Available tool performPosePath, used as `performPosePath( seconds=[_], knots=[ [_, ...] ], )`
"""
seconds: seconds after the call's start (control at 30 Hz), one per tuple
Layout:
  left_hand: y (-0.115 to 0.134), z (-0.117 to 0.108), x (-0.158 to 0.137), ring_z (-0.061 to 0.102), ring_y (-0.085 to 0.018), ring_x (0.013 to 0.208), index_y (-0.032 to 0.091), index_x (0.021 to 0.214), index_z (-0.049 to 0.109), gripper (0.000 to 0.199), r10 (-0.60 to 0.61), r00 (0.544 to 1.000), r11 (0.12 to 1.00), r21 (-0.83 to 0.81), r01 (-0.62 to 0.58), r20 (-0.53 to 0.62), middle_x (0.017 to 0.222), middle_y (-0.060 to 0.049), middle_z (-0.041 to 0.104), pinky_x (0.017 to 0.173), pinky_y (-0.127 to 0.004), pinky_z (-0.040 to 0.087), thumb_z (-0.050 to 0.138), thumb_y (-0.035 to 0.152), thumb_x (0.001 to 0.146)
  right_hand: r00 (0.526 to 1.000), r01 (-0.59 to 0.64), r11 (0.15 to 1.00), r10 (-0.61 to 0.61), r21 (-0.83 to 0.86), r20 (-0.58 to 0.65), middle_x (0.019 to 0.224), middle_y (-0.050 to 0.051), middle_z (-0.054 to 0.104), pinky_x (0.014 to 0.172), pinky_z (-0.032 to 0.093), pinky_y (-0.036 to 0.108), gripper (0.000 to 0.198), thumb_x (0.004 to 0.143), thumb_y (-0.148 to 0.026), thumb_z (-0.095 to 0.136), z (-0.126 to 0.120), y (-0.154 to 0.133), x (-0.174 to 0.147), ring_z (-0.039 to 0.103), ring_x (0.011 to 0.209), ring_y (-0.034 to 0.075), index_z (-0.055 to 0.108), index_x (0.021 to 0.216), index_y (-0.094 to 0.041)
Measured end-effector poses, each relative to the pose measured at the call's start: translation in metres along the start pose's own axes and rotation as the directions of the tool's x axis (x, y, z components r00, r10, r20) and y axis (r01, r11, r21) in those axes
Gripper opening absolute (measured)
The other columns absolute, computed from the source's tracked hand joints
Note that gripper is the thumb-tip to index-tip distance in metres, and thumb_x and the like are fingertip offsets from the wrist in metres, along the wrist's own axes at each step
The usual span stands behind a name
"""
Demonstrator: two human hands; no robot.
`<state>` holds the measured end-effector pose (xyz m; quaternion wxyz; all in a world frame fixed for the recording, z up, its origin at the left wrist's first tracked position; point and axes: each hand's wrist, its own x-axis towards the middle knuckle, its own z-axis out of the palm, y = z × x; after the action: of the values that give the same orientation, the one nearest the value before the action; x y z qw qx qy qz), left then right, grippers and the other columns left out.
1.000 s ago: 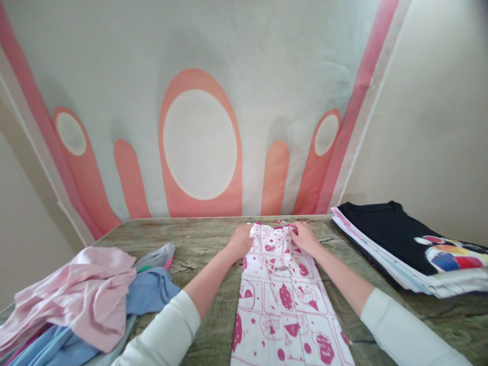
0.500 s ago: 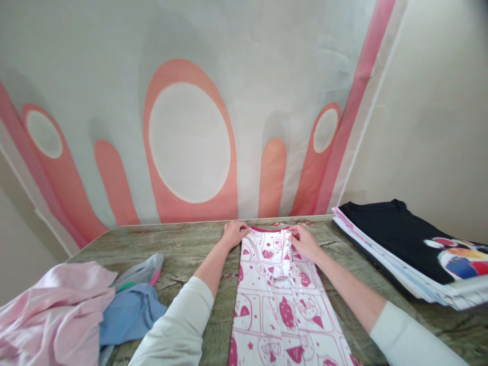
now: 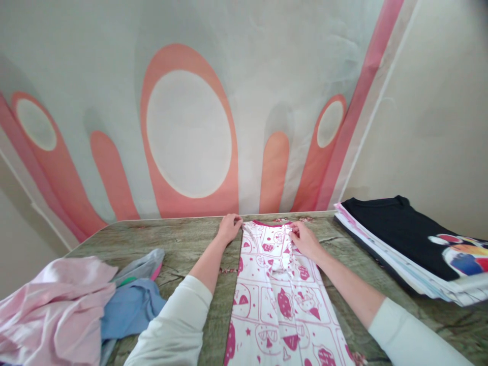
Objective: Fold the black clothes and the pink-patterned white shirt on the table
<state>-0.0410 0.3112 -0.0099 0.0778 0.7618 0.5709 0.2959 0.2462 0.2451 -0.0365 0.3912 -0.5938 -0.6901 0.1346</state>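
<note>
A long white top (image 3: pixel 263 295) with a magenta print and magenta neckline lies lengthwise on the wooden-patterned table, its sides folded inward. Its lower end runs out of view. At the far left corner of the neckline, my left hand (image 3: pixel 229 229) pinches the fabric edge between thumb and fingers. My right hand (image 3: pixel 306 240) grips the folded-in, ruffled cloth just below the right end of the neckline, with its fingers closed. Folds and creases run down the middle of the top.
Loose clothes lie at the left: a pink garment (image 3: pixel 57 310), a blue one (image 3: pixel 131 307) and a grey one (image 3: pixel 141 267). To the right stands a stack of folded clothes with a black T-shirt (image 3: pixel 396 229) uppermost. A printed wall covering (image 3: pixel 251 101) rises behind the table (image 3: pixel 183 239).
My left hand has shifted slightly outward to the left, and the left corner of the neckline looks more stretched out. The right hand stays nearly in place. The view has tilted a little.
</note>
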Motion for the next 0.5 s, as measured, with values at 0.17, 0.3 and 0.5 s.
performPosePath(
  seconds=[0.17, 0.3, 0.5],
  knots=[
    [-0.004, -0.001, -0.003, 0.057, -0.018, 0.092, 0.019, 0.093, 0.066, 0.019, 0.023, 0.998, 1.0, -0.011, -0.023, 0.065, 0.096, -0.004, 0.066, 0.085, -0.03, 0.041, 0.051, 0.025, 0.084, 1.0, -0.011, 0.999, 0.011, 0.041, 0.0, 0.077, 0.001, 0.062, 0.066, 0.043, 0.028, 0.021, 0.077, -0.022, 0.046, 0.0, 0.0, -0.003, 0.059, 0.069, 0.016, 0.052, 0.098, -0.019],
    [-0.001, -0.001, -0.005, 0.056, -0.019, 0.096, 0.022, 0.091, 0.067, 0.016, 0.05, 0.995, 0.999, -0.015, -0.049, 0.081, 0.098, -0.003, 0.066, 0.086, -0.031, 0.041, 0.055, 0.027, 0.082, 1.0, -0.007, 1.0, 0.007, -0.003, -0.025, 0.086, 0.005, 0.062, 0.073, 0.044, 0.03, 0.023, 0.078, -0.021, 0.046, -0.005, -0.005, -0.001, 0.059, 0.077, 0.017, 0.053, 0.1, -0.016],
    [-0.001, -0.002, -0.003, 0.057, -0.019, 0.091, 0.018, 0.085, 0.064, 0.015, 0.098, 0.992, 0.995, -0.046, -0.094, 0.084, 0.091, -0.005, 0.066, 0.084, -0.03, 0.042, 0.051, 0.026, 0.084, 0.966, 0.24, 0.961, -0.224, -0.133, 0.128, 0.112, 0.013, 0.057, 0.095, 0.036, 0.036, 0.033, 0.082, -0.021, 0.045, -0.016, -0.077, -0.021, 0.05, 0.107, 0.023, 0.054, 0.112, -0.011]
  ],
)
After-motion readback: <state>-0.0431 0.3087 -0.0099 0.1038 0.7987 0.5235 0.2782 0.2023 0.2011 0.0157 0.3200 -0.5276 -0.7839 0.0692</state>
